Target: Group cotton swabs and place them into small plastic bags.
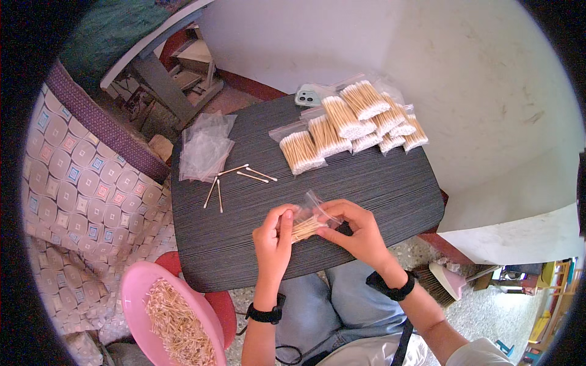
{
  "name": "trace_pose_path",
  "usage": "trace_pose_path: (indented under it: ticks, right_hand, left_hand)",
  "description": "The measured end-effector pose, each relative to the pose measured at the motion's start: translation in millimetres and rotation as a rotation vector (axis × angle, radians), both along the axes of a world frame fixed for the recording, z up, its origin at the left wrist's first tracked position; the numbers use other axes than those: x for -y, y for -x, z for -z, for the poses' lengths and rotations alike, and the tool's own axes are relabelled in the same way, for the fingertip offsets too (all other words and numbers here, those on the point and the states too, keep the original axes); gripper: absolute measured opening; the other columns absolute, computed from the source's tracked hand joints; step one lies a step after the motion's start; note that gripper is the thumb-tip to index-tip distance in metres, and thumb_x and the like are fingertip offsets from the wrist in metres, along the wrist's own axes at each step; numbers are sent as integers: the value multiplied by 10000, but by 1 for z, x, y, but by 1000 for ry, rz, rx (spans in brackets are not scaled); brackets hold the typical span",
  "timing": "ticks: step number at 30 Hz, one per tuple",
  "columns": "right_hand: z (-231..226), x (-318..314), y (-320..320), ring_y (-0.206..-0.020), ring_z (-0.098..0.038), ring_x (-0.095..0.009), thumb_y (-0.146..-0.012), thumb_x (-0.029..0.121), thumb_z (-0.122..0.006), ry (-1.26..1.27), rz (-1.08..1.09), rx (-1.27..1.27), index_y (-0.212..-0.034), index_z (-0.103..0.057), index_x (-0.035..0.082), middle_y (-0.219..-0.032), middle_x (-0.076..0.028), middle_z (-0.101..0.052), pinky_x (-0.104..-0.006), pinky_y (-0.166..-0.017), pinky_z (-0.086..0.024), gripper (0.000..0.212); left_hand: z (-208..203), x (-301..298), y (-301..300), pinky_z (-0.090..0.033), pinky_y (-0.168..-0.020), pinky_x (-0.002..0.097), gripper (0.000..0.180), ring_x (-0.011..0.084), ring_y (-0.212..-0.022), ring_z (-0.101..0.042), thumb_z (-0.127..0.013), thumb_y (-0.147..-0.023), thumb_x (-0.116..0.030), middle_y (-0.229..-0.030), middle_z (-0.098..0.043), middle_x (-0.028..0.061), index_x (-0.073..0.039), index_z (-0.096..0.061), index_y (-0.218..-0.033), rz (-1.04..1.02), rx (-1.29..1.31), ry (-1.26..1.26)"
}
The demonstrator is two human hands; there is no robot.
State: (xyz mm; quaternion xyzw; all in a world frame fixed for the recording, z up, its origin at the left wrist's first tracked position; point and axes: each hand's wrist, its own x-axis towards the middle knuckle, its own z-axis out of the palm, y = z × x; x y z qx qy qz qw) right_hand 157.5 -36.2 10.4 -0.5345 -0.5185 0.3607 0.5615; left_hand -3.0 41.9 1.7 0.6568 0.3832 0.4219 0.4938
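Over the near part of the table, a small clear plastic bag (314, 200) with a bundle of cotton swabs (305, 228) in it is between my two hands. My left hand (272, 236) is closed round the bag's left side. From the right, my right hand (357, 229) pinches the bag and the ends of the swabs, its fingers partly hiding them. Beyond my left hand lie several loose cotton swabs (252, 177), next to a stack of flat clear bags (206, 149). A pile of filled swab bags (329, 135) sits at the far right of the table.
The dark table (384, 189) stands against a pale wall (390, 49). A phone (307, 96) lies at its back edge. At lower left a pink basin (135, 305) holds many loose swabs. A patterned cloth (91, 195) covers furniture on the left; a broom (434, 287) lies on the floor at right.
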Motion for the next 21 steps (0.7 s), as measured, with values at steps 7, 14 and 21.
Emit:
trace_pose_path:
  ticks: [7,14,21]
  right_hand:
    - [-3,-1,-2,-802,-629,-176,-741,92,-783,-39,44,36,-950,-686,35,-940,-85,-676,-290,-717,-497,237]
    - [-7,0,-1,-794,-620,-159,-725,86,-793,-56,25,222,-946,-715,46,-893,-71,-686,-282,-692,-484,238]
    - [-1,-1,-2,-949,-607,-146,-839,-26,-675,60,-22,-324,-994,-684,-35,-1052,-87,-621,-265,-853,-482,155]
  left_hand:
    - [-7,0,-1,-464,-594,210,173,54,-688,-605,-529,-983,-135,-818,-695,49,-8,-644,-1011,12,-31,-23]
    - [-5,-2,1,-473,-692,229,196,68,-785,-600,-520,-990,-154,-900,-683,51,2,-637,-979,84,55,37]
    - [-4,-2,3,-468,-708,228,214,73,-798,-587,-490,-1005,-174,-934,-664,43,3,-610,-999,44,100,48]
